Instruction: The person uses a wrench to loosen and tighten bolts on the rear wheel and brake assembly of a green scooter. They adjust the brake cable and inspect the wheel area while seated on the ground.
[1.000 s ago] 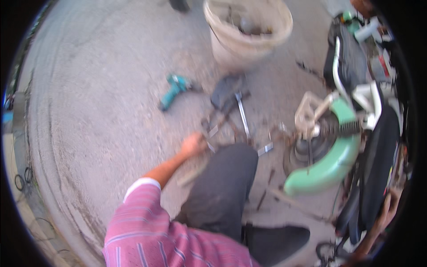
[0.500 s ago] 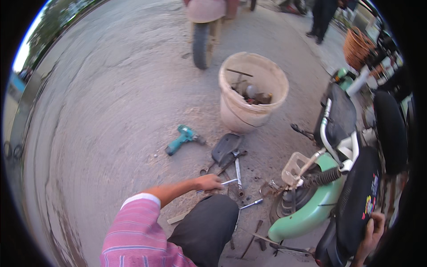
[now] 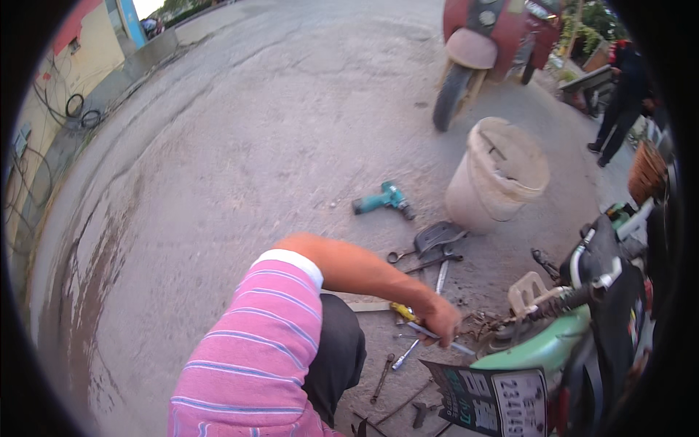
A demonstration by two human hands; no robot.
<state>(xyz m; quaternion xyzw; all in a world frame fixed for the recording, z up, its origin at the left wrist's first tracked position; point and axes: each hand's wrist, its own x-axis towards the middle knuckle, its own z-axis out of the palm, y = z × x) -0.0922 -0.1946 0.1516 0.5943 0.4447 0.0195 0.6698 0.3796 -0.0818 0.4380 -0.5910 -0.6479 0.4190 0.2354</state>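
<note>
My left hand (image 3: 441,324) is closed around a long silver rod-like tool (image 3: 463,349), low over the ground next to the green rear fender (image 3: 542,342) of a tipped two-wheeler. A yellow-handled tool (image 3: 403,312) shows just left of that hand; whether it is held too I cannot make out. Only a sliver of my right hand (image 3: 642,361) shows at the far right by the black seat (image 3: 615,339), its fingers hidden. Near the left hand lie a silver socket wrench (image 3: 405,355), a combination spanner (image 3: 381,379) and other metal tools.
A teal cordless drill (image 3: 380,199) lies on the concrete. Beyond the black plastic part (image 3: 437,237) stands a dirty white bucket (image 3: 477,189). Further off are a red three-wheeler (image 3: 480,51) and a standing person (image 3: 622,109). A dark number plate panel (image 3: 473,397) juts out below the fender.
My left hand has moved right, toward the green fender, with the silver tool in it. The view has swung left, so the bucket, drill and two-wheeler appear further right.
</note>
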